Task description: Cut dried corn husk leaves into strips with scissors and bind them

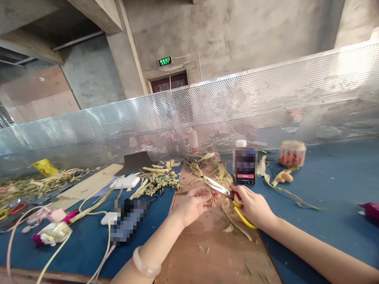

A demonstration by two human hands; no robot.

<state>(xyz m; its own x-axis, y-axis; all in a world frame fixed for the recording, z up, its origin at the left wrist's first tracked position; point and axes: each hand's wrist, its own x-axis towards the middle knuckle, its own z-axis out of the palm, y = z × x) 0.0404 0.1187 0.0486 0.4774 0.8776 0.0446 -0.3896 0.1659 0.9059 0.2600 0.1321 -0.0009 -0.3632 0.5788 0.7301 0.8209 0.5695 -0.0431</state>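
Observation:
My right hand (251, 205) is closed round the yellow handles of a pair of scissors (220, 188), whose blades point up and to the left. The blades look slightly parted. My left hand (196, 205) pinches a small piece of dried plant (211, 197) just below the blades. Both hands are above a brown board (210, 250) with cut scraps on it. Behind them lies a heap of dried leaves and stems (221, 170). A long dried strip (236, 222) rests on the board beneath the scissors.
A phone (246, 164) stands behind my right hand, with a clear jar (292, 153) further right. Left are a plant pile (163, 180), a power adapter (54, 232) with cables, and red-and-yellow scissors (8, 211). A perforated metal screen (131, 123) runs behind; a person's hand shows at far left.

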